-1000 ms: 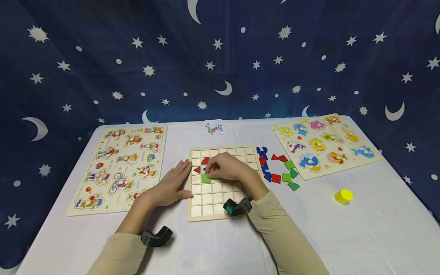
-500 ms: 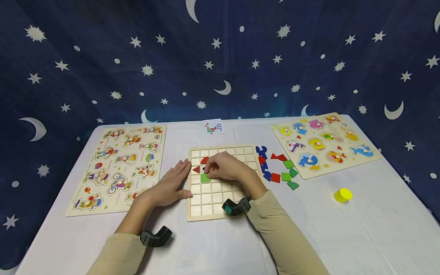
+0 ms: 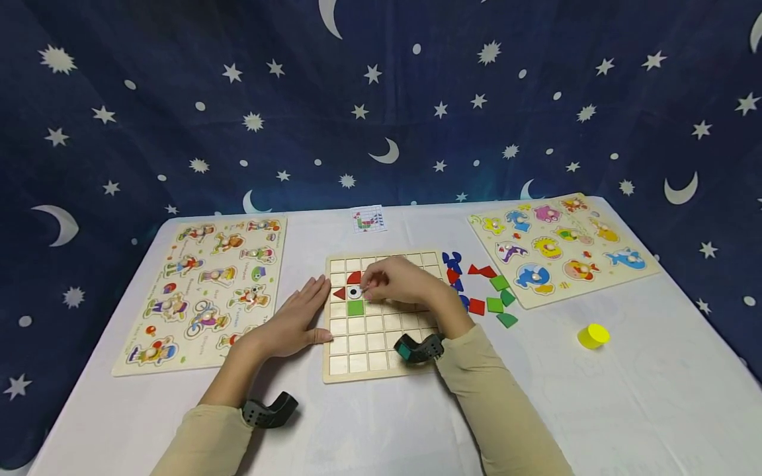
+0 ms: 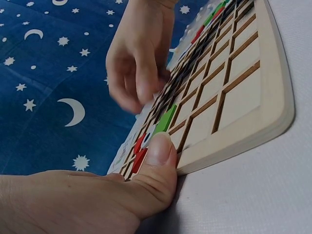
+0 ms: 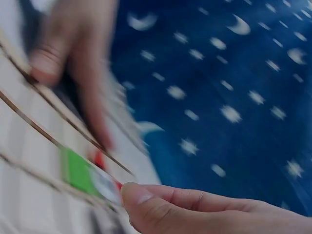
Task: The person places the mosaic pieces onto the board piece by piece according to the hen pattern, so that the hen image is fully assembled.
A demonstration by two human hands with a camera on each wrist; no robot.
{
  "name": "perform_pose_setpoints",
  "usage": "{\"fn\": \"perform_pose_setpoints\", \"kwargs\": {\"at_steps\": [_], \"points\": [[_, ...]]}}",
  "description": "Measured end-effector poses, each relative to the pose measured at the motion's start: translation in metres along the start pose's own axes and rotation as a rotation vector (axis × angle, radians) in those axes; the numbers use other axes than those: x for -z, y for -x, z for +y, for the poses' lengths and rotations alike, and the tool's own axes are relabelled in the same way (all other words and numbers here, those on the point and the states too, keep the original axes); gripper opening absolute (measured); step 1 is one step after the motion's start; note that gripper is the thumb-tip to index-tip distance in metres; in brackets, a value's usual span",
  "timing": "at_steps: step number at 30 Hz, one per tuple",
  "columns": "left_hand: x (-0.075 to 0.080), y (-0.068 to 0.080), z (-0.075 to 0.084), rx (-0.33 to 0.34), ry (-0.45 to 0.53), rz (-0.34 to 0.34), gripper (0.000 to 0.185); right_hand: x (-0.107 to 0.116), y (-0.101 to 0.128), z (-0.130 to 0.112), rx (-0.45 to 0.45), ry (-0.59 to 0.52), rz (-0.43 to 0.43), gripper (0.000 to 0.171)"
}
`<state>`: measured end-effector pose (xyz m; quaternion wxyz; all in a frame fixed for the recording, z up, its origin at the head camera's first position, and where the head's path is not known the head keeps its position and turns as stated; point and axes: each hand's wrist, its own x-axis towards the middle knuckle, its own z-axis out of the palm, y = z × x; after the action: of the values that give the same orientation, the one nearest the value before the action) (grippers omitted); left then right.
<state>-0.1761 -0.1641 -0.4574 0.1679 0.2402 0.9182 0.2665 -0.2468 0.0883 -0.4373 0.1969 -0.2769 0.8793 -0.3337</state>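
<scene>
Head view: right hand (image 3: 400, 284) has lifted off the eye tile (image 3: 354, 292) — grip loosely curled, empty — left hand (image 3: 296, 319) flat against the board (image 3: 381, 360).

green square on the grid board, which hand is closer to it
Right. The right hand hovers just up and right of the green square; the left hand rests flat at the grid board's left edge.

pale wooden grid board (image 3: 381, 360) holds a green square (image 3: 355, 307) and red pieces (image 3: 340, 293). backdrop (image 3: 178, 99) is navy with white stars and moons. cup (image 3: 593, 336) is yellow.
</scene>
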Motion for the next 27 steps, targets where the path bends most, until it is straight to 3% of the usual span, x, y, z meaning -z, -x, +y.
{"fn": "perform_pose_setpoints", "kwargs": {"at_steps": [3, 7, 12, 21, 27], "points": [[-0.002, 0.0, 0.0, 0.0, 0.004, -0.005, 0.092, 0.03, 0.022, 0.022, -0.065, -0.01, 0.095, 0.02], [-0.004, 0.0, 0.001, 0.007, 0.01, -0.014, 0.092, 0.069, 0.062, 0.056, -0.255, 0.045, 0.21, 0.029], [-0.004, -0.001, 0.002, 0.016, 0.009, -0.018, 0.092, 0.091, 0.097, 0.088, -0.486, 0.079, 0.203, 0.038], [-0.003, -0.002, 0.003, 0.018, 0.008, -0.018, 0.092, 0.094, 0.11, 0.105, -0.532, 0.134, 0.173, 0.057], [-0.001, -0.001, 0.003, 0.019, 0.004, -0.02, 0.092, 0.089, 0.099, 0.106, -0.566, 0.14, 0.186, 0.076]]}}
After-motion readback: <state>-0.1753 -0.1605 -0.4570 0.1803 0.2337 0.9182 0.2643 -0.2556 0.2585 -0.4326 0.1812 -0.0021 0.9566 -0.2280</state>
